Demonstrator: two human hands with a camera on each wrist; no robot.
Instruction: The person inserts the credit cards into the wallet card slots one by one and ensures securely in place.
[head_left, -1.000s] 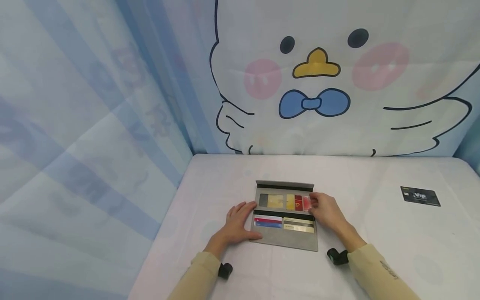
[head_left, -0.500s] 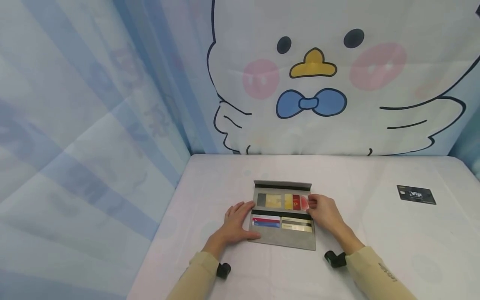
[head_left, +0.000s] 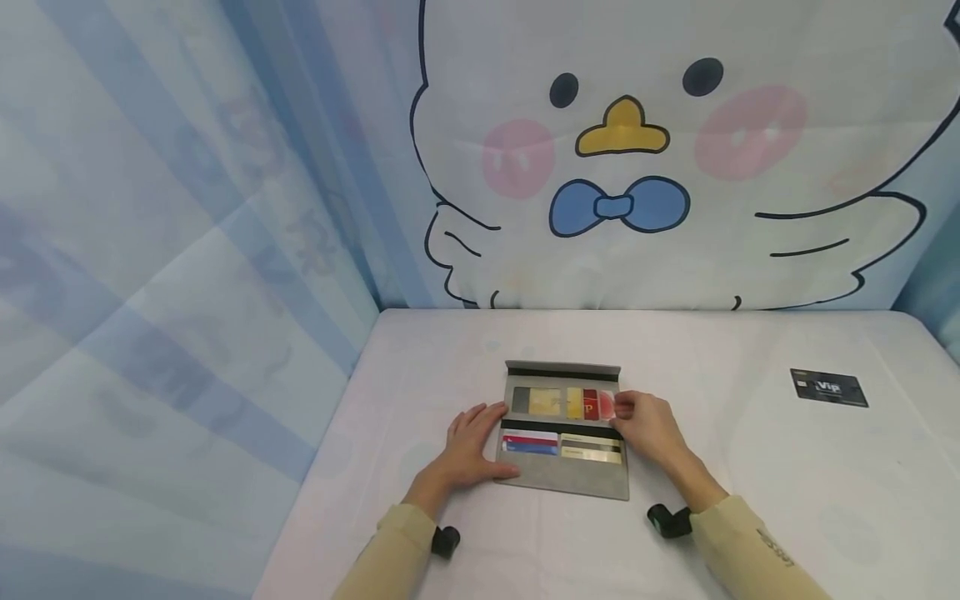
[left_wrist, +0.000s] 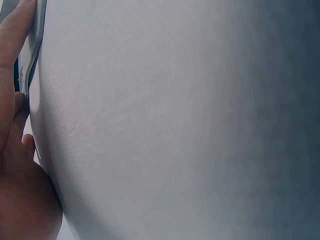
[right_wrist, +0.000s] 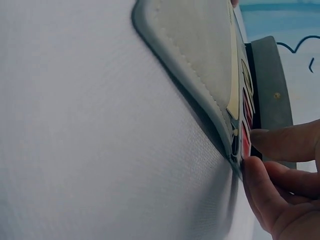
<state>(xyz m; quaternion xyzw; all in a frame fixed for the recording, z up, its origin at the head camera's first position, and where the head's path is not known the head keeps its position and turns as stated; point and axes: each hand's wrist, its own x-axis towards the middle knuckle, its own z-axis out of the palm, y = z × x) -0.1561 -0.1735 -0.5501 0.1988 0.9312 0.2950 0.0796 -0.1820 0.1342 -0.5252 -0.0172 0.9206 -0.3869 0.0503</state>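
Observation:
An opened grey wallet point(head_left: 562, 479) lies flat on the table, with cards in its upper and lower parts. My left hand point(head_left: 468, 450) rests at the wallet's left side, its fingers spread and the thumb over the lower left edge. At the upper right end, my right hand point(head_left: 651, 425) pinches the edge of a red card point(head_left: 606, 405) between thumb and fingers. The right wrist view shows those fingertips at the red card point(right_wrist: 245, 141); how much of it sits in the slot is hidden. Only part of the left hand point(left_wrist: 25, 195) shows in the left wrist view.
A black VIP card point(head_left: 828, 388) lies apart on the white-covered table point(head_left: 750, 358), at the right. Blue-and-white printed curtains point(head_left: 187, 250) stand at the left and back. Small black devices point(head_left: 670, 521) are worn at both wrists.
The head view has shifted slightly, so everything sits a little farther left. Both hands keep nearly the same places on the wallet; no clear movement of the red card shows.

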